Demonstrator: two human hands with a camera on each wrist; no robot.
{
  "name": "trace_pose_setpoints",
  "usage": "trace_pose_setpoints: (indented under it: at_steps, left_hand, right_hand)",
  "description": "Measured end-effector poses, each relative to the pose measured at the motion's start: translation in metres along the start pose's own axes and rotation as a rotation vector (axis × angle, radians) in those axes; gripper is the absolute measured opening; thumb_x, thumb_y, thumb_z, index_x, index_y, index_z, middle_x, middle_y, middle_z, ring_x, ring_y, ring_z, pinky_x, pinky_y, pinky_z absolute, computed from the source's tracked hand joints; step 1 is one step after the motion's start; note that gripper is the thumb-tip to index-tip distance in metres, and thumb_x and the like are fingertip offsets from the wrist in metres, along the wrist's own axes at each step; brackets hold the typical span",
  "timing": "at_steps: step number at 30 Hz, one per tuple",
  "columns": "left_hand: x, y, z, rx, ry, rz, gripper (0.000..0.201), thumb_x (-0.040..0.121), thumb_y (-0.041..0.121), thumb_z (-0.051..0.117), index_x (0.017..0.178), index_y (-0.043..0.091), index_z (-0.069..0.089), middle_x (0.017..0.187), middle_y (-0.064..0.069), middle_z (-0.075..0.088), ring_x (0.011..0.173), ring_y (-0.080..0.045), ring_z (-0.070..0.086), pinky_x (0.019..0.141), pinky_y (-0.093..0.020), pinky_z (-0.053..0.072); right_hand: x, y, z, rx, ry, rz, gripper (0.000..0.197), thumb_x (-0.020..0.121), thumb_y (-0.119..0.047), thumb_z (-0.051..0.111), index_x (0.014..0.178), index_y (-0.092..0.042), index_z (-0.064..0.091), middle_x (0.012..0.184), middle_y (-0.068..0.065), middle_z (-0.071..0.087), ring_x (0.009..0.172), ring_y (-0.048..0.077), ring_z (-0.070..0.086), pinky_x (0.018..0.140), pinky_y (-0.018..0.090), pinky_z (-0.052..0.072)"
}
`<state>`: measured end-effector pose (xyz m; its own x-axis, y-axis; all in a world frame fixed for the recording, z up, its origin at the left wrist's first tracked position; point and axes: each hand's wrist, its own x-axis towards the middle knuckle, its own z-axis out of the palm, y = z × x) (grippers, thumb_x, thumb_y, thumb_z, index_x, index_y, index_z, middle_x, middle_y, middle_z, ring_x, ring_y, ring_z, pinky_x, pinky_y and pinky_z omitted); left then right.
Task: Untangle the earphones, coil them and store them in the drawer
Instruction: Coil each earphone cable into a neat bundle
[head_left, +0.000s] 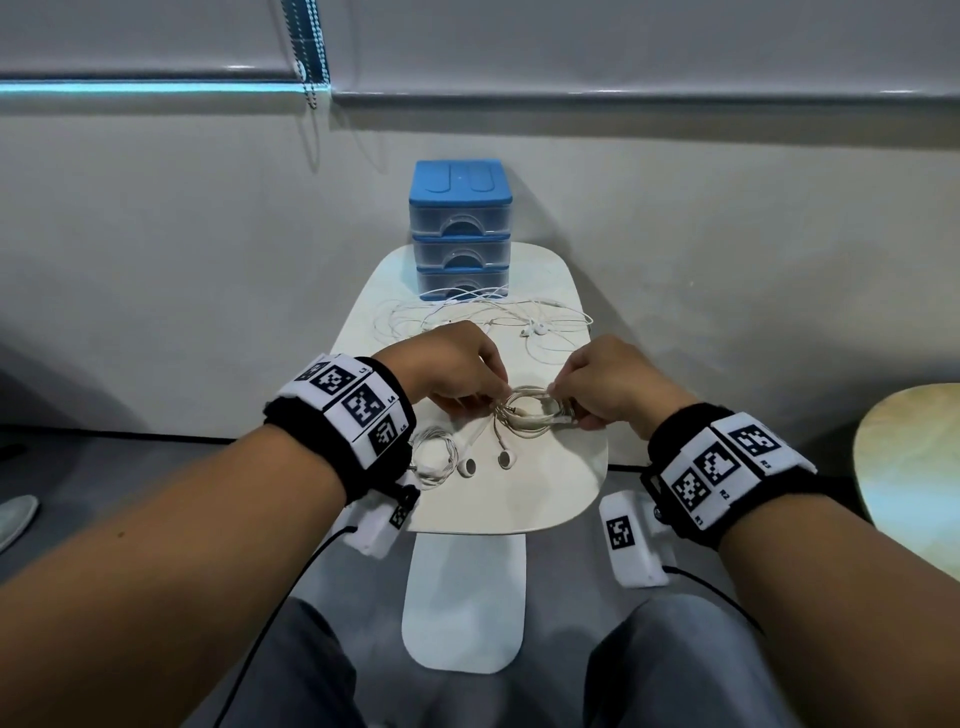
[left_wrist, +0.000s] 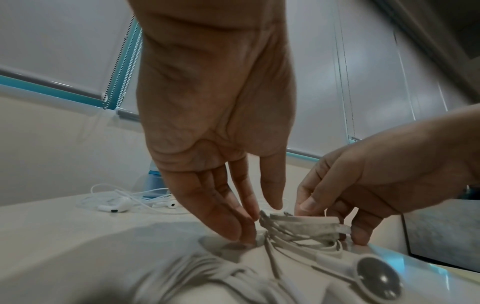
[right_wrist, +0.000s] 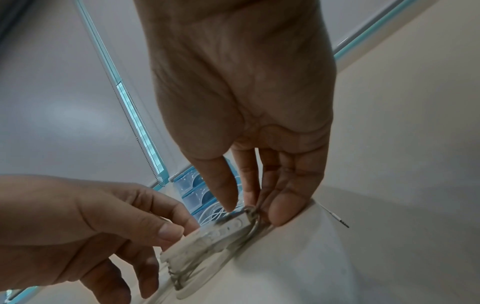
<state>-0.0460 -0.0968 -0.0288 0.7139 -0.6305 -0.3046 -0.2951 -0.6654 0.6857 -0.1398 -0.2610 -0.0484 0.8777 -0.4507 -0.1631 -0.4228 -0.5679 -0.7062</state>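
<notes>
Both hands work on one set of earphones in the middle of the white surface (head_left: 545, 483). The left hand (head_left: 457, 364) pinches the left side of the coiled earphones (head_left: 530, 410) with its fingertips, and the right hand (head_left: 608, 384) pinches the right side, so the coil is held between them, just above or on the surface (I cannot tell which). The two earbuds (head_left: 488, 462) of this set lie loose in front of the coil, so I judge the coiling is nearly done but the end is not yet tucked.

A second small coil (head_left: 434, 460) lies close to the left wrist; it seems finished but not stored. Farther back, a tangled pile of earphones (head_left: 483, 317) lies spread in front of the blue drawer unit (head_left: 460, 228), and it looks untouched. All three drawers appear closed. So the larger part is left: finish this coil, untangle the pile, open a drawer and put everything inside.
</notes>
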Motion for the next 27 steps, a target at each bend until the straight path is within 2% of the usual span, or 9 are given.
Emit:
trace_pose_setpoints:
  at_steps: [5, 9, 12, 14, 16, 19, 22, 25, 27]
  left_hand:
    - [0.004, 0.000, -0.014, 0.027, 0.064, 0.017, 0.012, 0.094, 0.018, 0.071, 0.101, 0.008, 0.073, 0.085, -0.007, 0.073, 0.065, -0.015, 0.069, 0.062, -0.027, 0.060]
    - [0.012, 0.000, -0.032, 0.032, 0.184, 0.059, 0.009, 0.094, 0.017, 0.069, 0.099, 0.010, 0.072, 0.088, -0.006, 0.074, 0.064, -0.015, 0.067, 0.058, -0.024, 0.057]
    - [0.024, -0.001, -0.042, 0.145, 0.280, 0.095, 0.006, 0.092, 0.018, 0.071, 0.096, 0.015, 0.073, 0.090, 0.002, 0.067, 0.070, -0.012, 0.061, 0.056, -0.022, 0.050]
    - [0.034, -0.004, -0.049, 0.262, 0.350, 0.110, 0.008, 0.089, 0.020, 0.074, 0.097, 0.018, 0.071, 0.094, 0.007, 0.060, 0.075, -0.010, 0.055, 0.059, -0.023, 0.043]
    - [0.044, -0.008, -0.055, 0.338, 0.356, 0.108, 0.018, 0.086, 0.021, 0.077, 0.101, 0.020, 0.067, 0.102, 0.005, 0.056, 0.087, -0.014, 0.055, 0.069, -0.026, 0.041]
    - [0.057, -0.014, -0.061, 0.386, 0.327, 0.071, 0.033, 0.084, 0.025, 0.080, 0.107, 0.021, 0.057, 0.110, 0.000, 0.051, 0.100, -0.022, 0.057, 0.077, -0.033, 0.046]
    - [0.064, -0.017, -0.064, 0.436, 0.295, 0.059, 0.049, 0.081, 0.027, 0.083, 0.113, 0.021, 0.047, 0.100, 0.003, 0.048, 0.093, -0.022, 0.056, 0.074, -0.032, 0.044]
    - [0.064, -0.021, -0.065, 0.454, 0.212, 0.004, 0.045, 0.080, 0.023, 0.083, 0.112, 0.022, 0.051, 0.097, 0.001, 0.060, 0.085, -0.023, 0.063, 0.066, -0.029, 0.049]
    - [0.064, -0.022, -0.067, 0.502, 0.218, 0.016, 0.021, 0.084, 0.018, 0.076, 0.101, 0.017, 0.064, 0.093, -0.001, 0.067, 0.077, -0.020, 0.065, 0.061, -0.025, 0.049]
  right_hand:
    - [0.010, 0.005, -0.006, 0.055, -0.006, 0.007, 0.016, 0.088, -0.008, 0.070, 0.088, 0.009, 0.070, 0.071, 0.017, 0.066, 0.061, 0.032, 0.063, 0.067, 0.044, 0.059]
    - [0.022, 0.002, -0.016, 0.061, 0.075, -0.103, 0.004, 0.087, -0.010, 0.073, 0.086, -0.006, 0.073, 0.080, 0.010, 0.069, 0.070, 0.027, 0.064, 0.069, 0.038, 0.055]
    - [0.040, -0.004, -0.021, -0.113, 0.162, -0.186, 0.030, 0.081, -0.018, 0.081, 0.108, -0.017, 0.067, 0.097, 0.002, 0.064, 0.085, 0.021, 0.061, 0.073, 0.028, 0.045]
    - [0.051, -0.005, -0.019, -0.244, 0.146, -0.184, 0.050, 0.078, -0.020, 0.084, 0.121, -0.021, 0.059, 0.114, 0.005, 0.056, 0.097, 0.024, 0.058, 0.076, 0.030, 0.043]
    - [0.061, -0.002, -0.015, -0.384, 0.097, -0.162, 0.055, 0.077, -0.024, 0.083, 0.124, -0.023, 0.054, 0.125, 0.007, 0.047, 0.110, 0.030, 0.054, 0.082, 0.034, 0.045]
    - [0.068, 0.001, -0.013, -0.354, 0.196, -0.176, 0.049, 0.079, -0.020, 0.077, 0.115, -0.025, 0.044, 0.120, 0.005, 0.041, 0.105, 0.033, 0.053, 0.083, 0.039, 0.047]
    - [0.073, -0.001, -0.018, -0.316, 0.317, -0.189, 0.051, 0.082, -0.023, 0.075, 0.117, -0.029, 0.039, 0.118, 0.003, 0.038, 0.098, 0.030, 0.049, 0.082, 0.042, 0.048]
    - [0.075, -0.006, -0.023, -0.463, 0.213, -0.191, 0.018, 0.094, -0.032, 0.065, 0.105, -0.017, 0.065, 0.108, 0.005, 0.051, 0.097, 0.028, 0.055, 0.082, 0.035, 0.047]
    - [0.076, -0.009, -0.027, -0.346, 0.199, -0.235, 0.028, 0.099, -0.029, 0.057, 0.089, -0.008, 0.073, 0.090, 0.009, 0.066, 0.091, 0.030, 0.062, 0.074, 0.033, 0.046]
